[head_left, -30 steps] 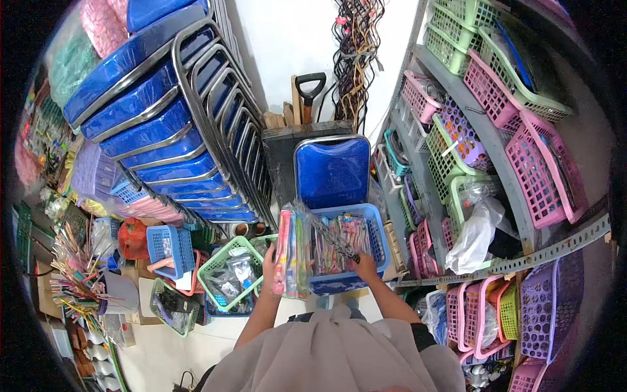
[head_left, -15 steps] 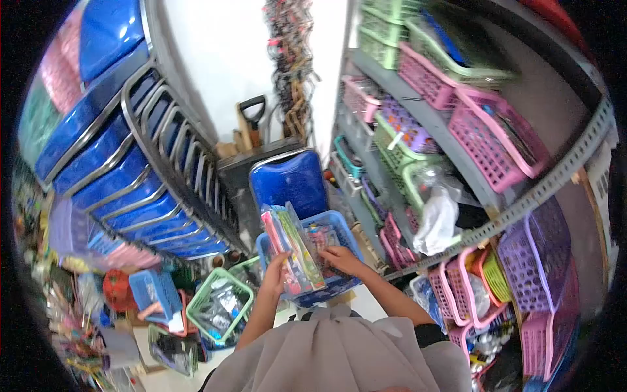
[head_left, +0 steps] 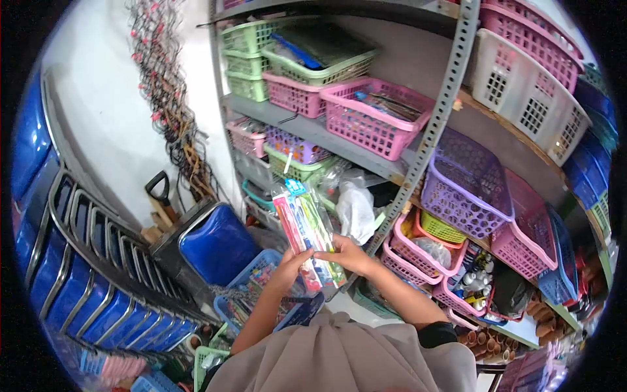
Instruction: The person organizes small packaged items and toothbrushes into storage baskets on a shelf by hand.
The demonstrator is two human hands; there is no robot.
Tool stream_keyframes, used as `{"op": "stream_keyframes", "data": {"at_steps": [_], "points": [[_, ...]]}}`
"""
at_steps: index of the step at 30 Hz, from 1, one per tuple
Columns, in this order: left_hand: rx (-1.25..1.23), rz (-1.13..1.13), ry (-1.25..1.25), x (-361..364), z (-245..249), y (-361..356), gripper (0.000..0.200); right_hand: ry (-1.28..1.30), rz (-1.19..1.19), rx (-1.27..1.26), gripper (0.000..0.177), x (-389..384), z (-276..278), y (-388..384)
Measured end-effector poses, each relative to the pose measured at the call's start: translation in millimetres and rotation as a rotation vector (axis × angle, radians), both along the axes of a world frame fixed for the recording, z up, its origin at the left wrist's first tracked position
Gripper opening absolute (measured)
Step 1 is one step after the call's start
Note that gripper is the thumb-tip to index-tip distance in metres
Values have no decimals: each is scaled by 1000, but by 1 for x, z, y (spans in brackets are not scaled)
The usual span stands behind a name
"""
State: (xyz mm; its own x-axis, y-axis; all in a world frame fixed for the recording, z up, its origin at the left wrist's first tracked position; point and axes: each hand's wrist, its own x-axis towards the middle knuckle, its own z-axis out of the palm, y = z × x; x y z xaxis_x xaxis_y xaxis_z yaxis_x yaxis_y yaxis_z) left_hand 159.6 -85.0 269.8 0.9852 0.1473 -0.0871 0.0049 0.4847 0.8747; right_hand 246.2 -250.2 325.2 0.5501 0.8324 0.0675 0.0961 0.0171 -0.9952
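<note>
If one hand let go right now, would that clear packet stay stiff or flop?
The clear packet would probably stay fairly stiff, as its long, colourful contents stand straight above the left hand and right hand. Its glossy wrap might be somewhat slippery, and looks thin enough to crinkle.

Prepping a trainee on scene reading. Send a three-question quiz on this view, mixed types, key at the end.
1. True or false: the left hand and the right hand both touch the clear-wrapped packets.
2. Multiple choice: what stands to the left of the packets, next to the blue padded chair?
A) a purple basket
B) a blue basket with packets in it
C) a white basket
3. Fill in: the crumpled plastic bag by the metal shelves is ____ in color.

Key: 1 true; 2 B; 3 white
</note>
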Motion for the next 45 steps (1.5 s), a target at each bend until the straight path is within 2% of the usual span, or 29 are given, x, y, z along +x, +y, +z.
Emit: {"op": "stream_keyframes", "data": {"at_steps": [2,4,5,6,7,8,9,10,13,14,15,16,17,18,20,21,22,24,26,28,30,33,37,39,40,42,45], "points": [[130,-115,-37,15,22,-4,41,-73,-135,-10,36,6,26,-14],[33,-191,-277,38,41,-9,49,-305,-245,-89,35,21,59,-27],[92,-221,-370,47,54,-10,51,-342,-288,-119,37,24,82,-35],[152,-247,-462,55,73,-10,54,-501,-370,-24,40,47,77,-38],[239,-232,-482,66,83,-8,53,-515,-405,8,41,55,97,-41],[326,-213,-502,78,93,-7,52,-514,-465,-131,43,62,120,-47],[387,-205,-517,83,117,-9,53,-658,-543,-25,46,69,140,-46],[391,-203,-524,99,126,-8,53,-695,-573,43,48,82,153,-47],[778,-34,-795,143,157,-4,49,-953,-724,45,41,108,207,-43],[784,-31,-804,153,170,-4,49,-1004,-766,4,38,114,225,-41],[929,67,-774,160,184,-6,47,-1011,-767,11,38,121,238,-36],[1071,167,-740,169,195,-8,46,-1136,-870,-79,35,127,249,-30],[1079,203,-803,184,200,-8,45,-1259,-974,-173,32,133,259,-24],[1081,207,-812,201,201,-8,45,-1267,-977,-167,32,146,263,-20],[1221,340,-862,234,203,-8,51,-1493,-1025,-138,28,180,263,-10],[1344,430,-878,242,206,-9,52,-1466,-1044,-235,26,190,263,-5],[1342,439,-884,252,205,-10,52,-1476,-1044,-231,26,205,259,-2],[1523,484,-732,266,199,-13,54,-1364,-1043,-481,29,237,252,3],[1490,489,-702,270,196,-16,60,-1332,-1020,-527,34,256,247,7],[1516,562,-733,269,195,-18,60,-1136,-958,-638,35,269,240,12],[1514,590,-729,270,192,-20,60,-1067,-958,-702,41,294,226,19],[1531,619,-757,273,190,-18,62,-960,-640,-859,56,319,215,25],[1527,611,-738,274,190,-19,62,-861,-627,-853,57,320,219,25],[1518,611,-737,275,188,-19,63,-805,-563,-852,43,297,231,24],[1516,630,-745,276,187,-19,63,-799,-561,-854,43,294,232,23],[1516,644,-756,277,187,-20,64,-839,-348,-894,40,290,234,21],[1493,631,-766,275,189,-21,60,-859,-291,-988,38,321,217,21]]}}
